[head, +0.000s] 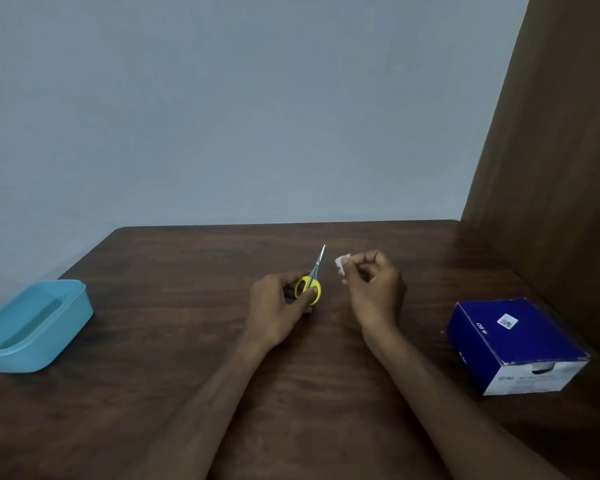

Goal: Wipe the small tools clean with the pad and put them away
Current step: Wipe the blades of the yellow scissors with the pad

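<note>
One pair of yellow-handled scissors (311,279), blades closed and pointing away, is gripped by the curled fingers of the left hand (278,306) over mid-table; just beside it, not touching, the right hand (373,286) pinches one small white pad (342,266). On the brown table (194,358), one open blue container (35,325) stands at the left edge and one dark-blue box (515,344) near the wooden panel (551,150) at right, both well apart from the hands, with bare tabletop between.

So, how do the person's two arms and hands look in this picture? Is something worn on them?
Both arms are bare from the lower edge of the picture up to the hands: no sleeves show. The left hand and the right hand wear no gloves. No watch, bracelet or ring can be seen on the wrists or fingers, and no markings show on the forearms.
</note>
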`<state>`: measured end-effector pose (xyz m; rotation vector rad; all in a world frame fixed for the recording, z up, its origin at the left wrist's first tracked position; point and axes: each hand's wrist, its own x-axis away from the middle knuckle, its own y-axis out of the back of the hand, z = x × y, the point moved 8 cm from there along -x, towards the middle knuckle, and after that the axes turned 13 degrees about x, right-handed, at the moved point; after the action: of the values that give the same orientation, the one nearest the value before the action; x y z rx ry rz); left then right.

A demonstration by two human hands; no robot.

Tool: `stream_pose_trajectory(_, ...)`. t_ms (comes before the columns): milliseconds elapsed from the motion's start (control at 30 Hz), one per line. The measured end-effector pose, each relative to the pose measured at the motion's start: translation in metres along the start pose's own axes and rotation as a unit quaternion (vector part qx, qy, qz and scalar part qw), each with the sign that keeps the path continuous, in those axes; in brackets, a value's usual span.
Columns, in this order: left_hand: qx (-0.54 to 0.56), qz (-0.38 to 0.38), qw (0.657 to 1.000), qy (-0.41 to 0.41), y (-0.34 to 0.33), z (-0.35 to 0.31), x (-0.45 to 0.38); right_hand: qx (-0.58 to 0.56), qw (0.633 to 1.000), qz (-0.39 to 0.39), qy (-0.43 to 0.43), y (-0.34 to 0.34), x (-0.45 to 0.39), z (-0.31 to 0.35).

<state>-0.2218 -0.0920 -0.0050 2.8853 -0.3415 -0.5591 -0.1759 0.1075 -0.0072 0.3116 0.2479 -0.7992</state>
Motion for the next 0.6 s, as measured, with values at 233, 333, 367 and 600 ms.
stream_pose_trajectory(233, -0.1, 0.012, 0.993, -0.057, 0.002, -0.013, 0.002, -0.068, 0.979, 0.178, -0.066, -0.043, 0.024, -0.005)
stream_pose_trajectory(333, -0.131, 0.023, 0.989, -0.062, 0.006, -0.012, 0.0, -0.165, 0.968, 0.158, -0.099, -0.039, 0.02, 0.0)
stream_pose_trajectory(367, -0.135, 0.022, 0.989, -0.059, 0.007, -0.011, 0.0, -0.186, 0.964, 0.153, -0.108, -0.036, 0.018, 0.001)
stream_pose_trajectory(600, -0.163, 0.013, 0.984, -0.074, 0.011, -0.011, 0.008, -0.235, 0.954, 0.133, -0.134, -0.031, 0.02, -0.004)
